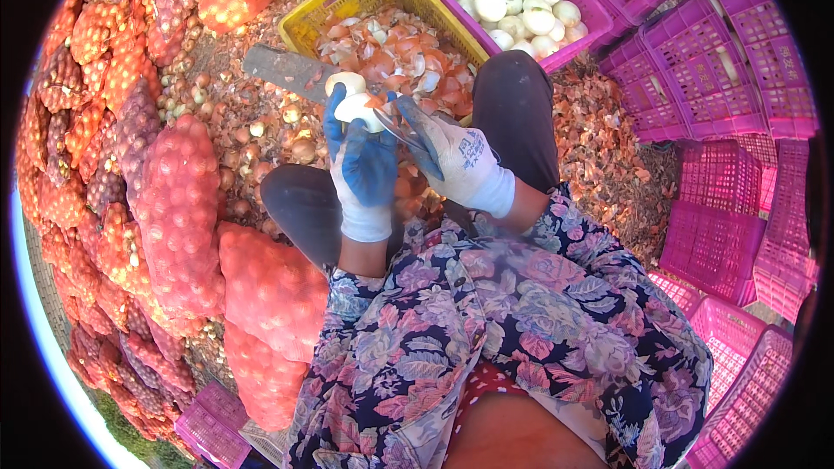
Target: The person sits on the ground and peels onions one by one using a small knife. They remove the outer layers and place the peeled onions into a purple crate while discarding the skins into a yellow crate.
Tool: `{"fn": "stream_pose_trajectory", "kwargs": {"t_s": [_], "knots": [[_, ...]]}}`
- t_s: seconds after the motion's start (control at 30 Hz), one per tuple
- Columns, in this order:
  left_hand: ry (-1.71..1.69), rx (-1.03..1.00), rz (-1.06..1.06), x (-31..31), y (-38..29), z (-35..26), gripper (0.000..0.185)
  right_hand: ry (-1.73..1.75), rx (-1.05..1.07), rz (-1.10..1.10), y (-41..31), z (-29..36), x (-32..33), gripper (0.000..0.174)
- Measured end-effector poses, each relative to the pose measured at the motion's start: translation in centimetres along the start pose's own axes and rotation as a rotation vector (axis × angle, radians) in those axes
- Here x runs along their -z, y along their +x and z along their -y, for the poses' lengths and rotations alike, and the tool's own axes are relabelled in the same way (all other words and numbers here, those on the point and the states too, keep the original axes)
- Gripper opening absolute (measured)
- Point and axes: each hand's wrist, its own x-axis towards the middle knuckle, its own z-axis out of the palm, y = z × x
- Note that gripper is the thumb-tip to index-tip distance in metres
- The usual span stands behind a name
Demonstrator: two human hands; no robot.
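My left hand [365, 159], in a white knit glove with a blue coated palm, grips a pale peeled onion [357, 113]. Just beyond it, against the fingers, shows a second pale rounded piece [345, 83]; whether this is another onion or part of the same one I cannot tell. A small knife [399, 129] is held in my right hand [449, 150], gloved alike, its blade against the near onion. A scrap of orange skin [374, 103] sits by the blade. Beyond both hands, a yellow plastic crate [313, 19] holds loose onion skins [404, 52].
A purple crate [449, 10] of peeled onions stands beyond my right knee. A flat board [280, 68] lies beside the yellow crate. Red mesh sacks of onions [179, 208] crowd the left; stacked purple crates [710, 241] line the right. Loose onions [303, 150] and skins cover the ground.
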Motion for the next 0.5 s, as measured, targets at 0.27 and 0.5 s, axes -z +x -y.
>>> {"fn": "stream_pose_trajectory", "kwargs": {"t_s": [0.27, 0.5], "knots": [[0.183, -0.056, -0.003, 0.2, -0.3, 0.2, 0.054, -0.194, 0.06, 0.046, 0.5, -0.5, 0.3, 0.063], [0.177, -0.056, 0.027, 0.1, -0.5, 0.0, 0.055, 0.234, -0.162, 0.086, 1.1, -0.7, 0.8, 0.071]]}}
